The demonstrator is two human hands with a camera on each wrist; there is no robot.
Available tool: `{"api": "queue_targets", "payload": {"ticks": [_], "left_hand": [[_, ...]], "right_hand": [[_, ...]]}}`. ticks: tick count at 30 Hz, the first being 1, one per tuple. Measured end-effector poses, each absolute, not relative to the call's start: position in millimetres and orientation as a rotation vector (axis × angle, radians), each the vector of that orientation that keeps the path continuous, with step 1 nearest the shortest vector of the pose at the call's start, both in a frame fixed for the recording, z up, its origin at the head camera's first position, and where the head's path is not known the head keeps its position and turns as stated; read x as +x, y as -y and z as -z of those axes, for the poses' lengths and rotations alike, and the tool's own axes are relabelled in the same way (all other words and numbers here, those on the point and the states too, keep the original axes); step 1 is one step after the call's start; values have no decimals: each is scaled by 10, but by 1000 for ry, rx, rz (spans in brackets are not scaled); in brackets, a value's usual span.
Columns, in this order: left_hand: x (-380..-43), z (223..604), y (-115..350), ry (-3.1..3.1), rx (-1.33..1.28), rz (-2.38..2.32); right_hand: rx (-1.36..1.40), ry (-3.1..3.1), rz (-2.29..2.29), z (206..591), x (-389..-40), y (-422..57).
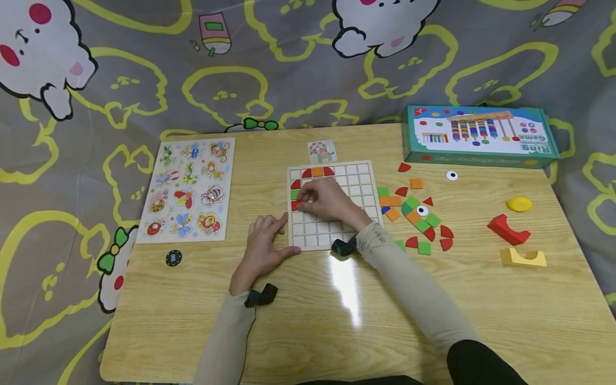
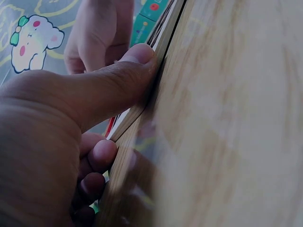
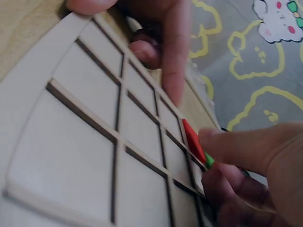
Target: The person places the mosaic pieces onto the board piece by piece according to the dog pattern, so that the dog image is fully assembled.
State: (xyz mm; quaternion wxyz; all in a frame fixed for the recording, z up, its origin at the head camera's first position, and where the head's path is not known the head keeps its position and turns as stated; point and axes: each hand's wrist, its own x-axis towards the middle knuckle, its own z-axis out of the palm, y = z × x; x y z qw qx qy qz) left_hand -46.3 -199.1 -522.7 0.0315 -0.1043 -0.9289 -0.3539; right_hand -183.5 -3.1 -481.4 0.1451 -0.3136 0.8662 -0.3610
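Note:
My right hand [image 1: 327,199] is over the left side of a white grid board [image 1: 366,189] with a wooden frame. Its thumb and fingertips pinch at a red quarter-circle piece [image 3: 193,142] in the left column. Just above that piece lies a green square [image 1: 294,194], then another red quarter-circle [image 1: 295,184]. An orange square [image 1: 317,171] sits between two red quarter-circles in the top row. My left hand [image 1: 263,243] steadies the board's lower left corner, thumb [image 2: 137,54] along the front edge and forefinger by the left edge.
A picture card [image 1: 322,152] lies behind the board. Loose coloured pieces and a white-eyed disc [image 1: 422,211] are scattered to its right. Farther right are a red block [image 1: 509,230], a yellow block [image 1: 523,258] and a game box [image 1: 481,136]. An insect puzzle [image 1: 185,190] and black chip [image 1: 174,258] lie left.

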Motion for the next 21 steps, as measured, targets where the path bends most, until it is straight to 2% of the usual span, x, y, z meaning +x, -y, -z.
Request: {"api": "queue_targets", "payload": {"ticks": [10, 21], "left_hand": [[-440, 5206, 1975, 2869, -285, 1094], [-435, 5193, 1956, 2875, -291, 1110]], "right_hand": [[-883, -2575, 1085, 4634, -1955, -575], [-627, -2745, 1071, 4545, -1979, -1541]]}}
